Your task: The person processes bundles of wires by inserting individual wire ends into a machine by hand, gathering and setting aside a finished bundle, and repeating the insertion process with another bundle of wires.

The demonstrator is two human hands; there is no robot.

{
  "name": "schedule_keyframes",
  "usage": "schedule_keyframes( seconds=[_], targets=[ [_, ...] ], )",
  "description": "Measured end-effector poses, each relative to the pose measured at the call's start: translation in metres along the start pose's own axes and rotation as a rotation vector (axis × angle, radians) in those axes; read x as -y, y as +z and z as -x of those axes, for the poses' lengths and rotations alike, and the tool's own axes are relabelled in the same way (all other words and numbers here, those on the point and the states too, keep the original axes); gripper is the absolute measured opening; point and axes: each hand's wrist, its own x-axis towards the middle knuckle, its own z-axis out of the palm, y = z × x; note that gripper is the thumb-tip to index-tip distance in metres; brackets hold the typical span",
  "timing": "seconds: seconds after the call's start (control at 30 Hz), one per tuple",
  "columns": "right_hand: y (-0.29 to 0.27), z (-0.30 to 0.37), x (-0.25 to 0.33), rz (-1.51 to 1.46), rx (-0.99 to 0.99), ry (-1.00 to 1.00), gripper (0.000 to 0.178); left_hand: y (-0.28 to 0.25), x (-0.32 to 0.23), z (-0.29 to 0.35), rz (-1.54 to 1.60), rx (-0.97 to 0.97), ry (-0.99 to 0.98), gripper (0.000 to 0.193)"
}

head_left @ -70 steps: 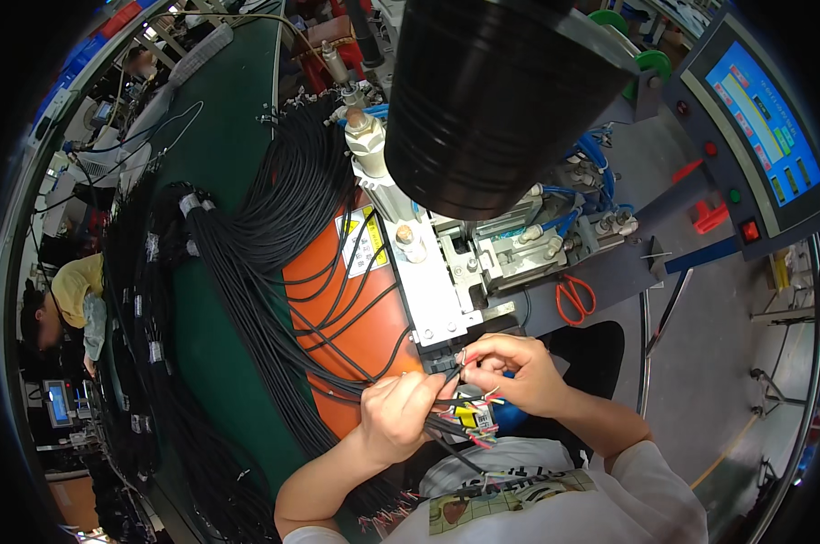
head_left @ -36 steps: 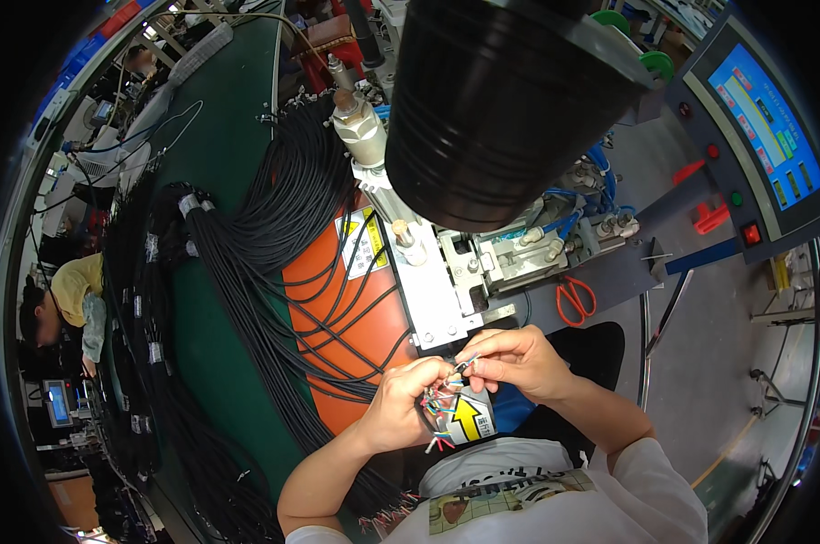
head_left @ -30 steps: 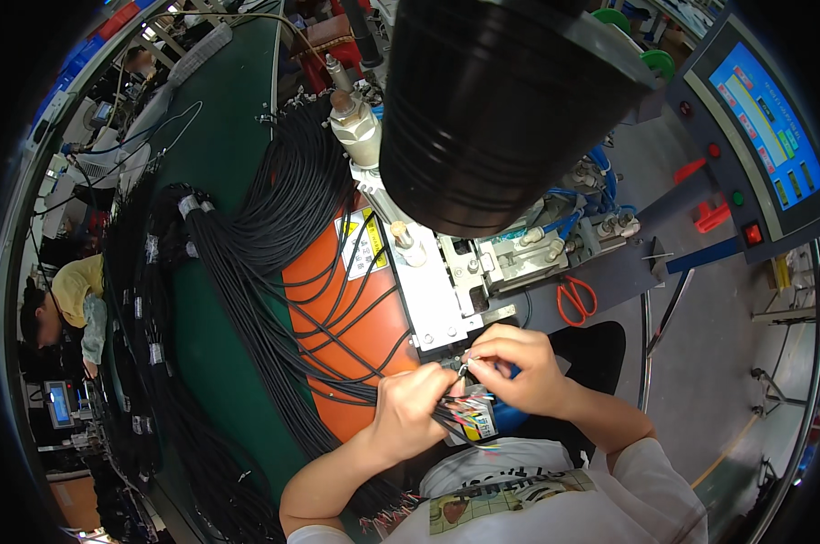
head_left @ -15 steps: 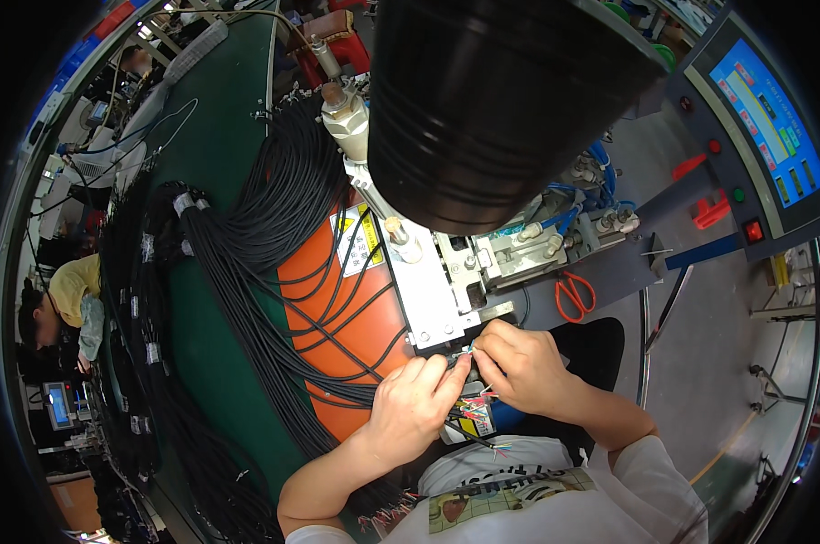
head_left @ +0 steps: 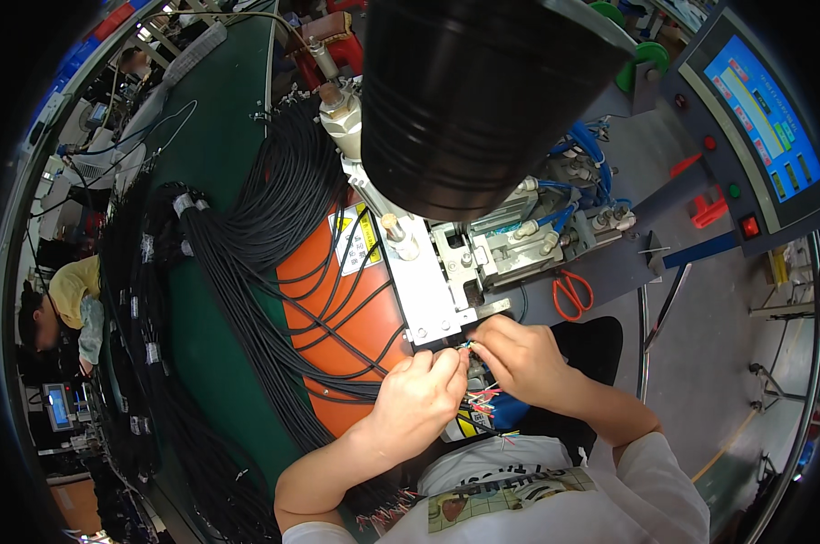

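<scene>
Looming over the top of the view, a big black cylinder [head_left: 483,91] hides much of the grey machine [head_left: 519,245] beneath it. A green counter [head_left: 219,136] runs along the left, carrying a thick bundle of black cables [head_left: 247,263] that spills over an orange housing [head_left: 337,317]. A control panel with a lit blue screen [head_left: 759,118] stands at the upper right, and another person in a yellow top [head_left: 65,290] bends at the far left edge. Red-handled scissors [head_left: 571,292] lie on the grey surface beside the machine.

Both forearms come up from the lower edge and meet just below the pale metal plate [head_left: 428,290] at the machine's front. The left hand [head_left: 419,399] has its grip pinched, thumb and forefinger closed on thin coloured wires [head_left: 469,346] at the plate's lower edge. The right hand [head_left: 519,358] curls over from the other side, fingertips clenched on the same wire ends, knuckles up and wrist bent inward. The two hands touch at the fingertips. More coloured wire strands [head_left: 483,399] hang below the hands, near a blue object [head_left: 505,412] that is too hidden to identify.
</scene>
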Motion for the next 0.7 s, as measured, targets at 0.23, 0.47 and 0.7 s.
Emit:
schedule_keyframes(
  seconds=[0.23, 0.47, 0.7],
  targets=[
    [0.0, -0.005, 0.0, -0.06, -0.004, 0.053, 0.007, -0.004, 0.004, -0.003, 0.04, -0.022, -0.005, 0.034],
    [0.002, 0.0, -0.007, -0.437, 0.1, 0.357, 0.009, -0.001, 0.011, 0.003, 0.143, -0.027, 0.007, 0.042],
    [0.009, 0.007, -0.003, -0.498, 0.088, 0.378, 0.012, -0.001, 0.013, 0.002, 0.156, -0.008, 0.01, 0.042]
  ],
)
